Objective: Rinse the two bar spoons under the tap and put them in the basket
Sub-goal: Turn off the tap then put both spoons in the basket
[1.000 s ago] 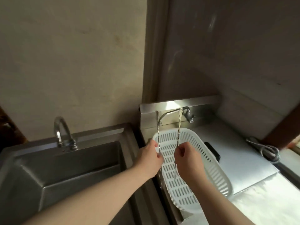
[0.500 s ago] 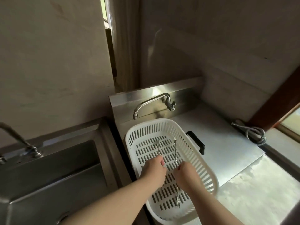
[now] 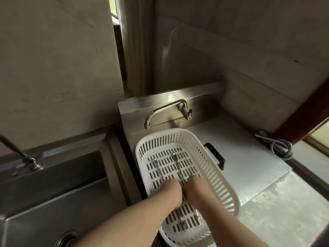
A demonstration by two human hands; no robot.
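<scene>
We are laying both bar spoons (image 3: 176, 166) flat on the basket (image 3: 204, 147) floor, beyond our hidden fingers; whether either hand (image 3: 171, 190) grips, we cannot tell. Next: let go, withdraw.

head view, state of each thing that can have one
white slotted plastic basket: upright on the steel counter, holding both spoons
left twisted metal bar spoon: lying flat in the basket
right twisted metal bar spoon: lying flat in the basket
left hand: down on its spoon, grip hidden
right hand: down on its spoon, grip hidden
chrome wall tap: no water running
steel sink: no water visible
</scene>
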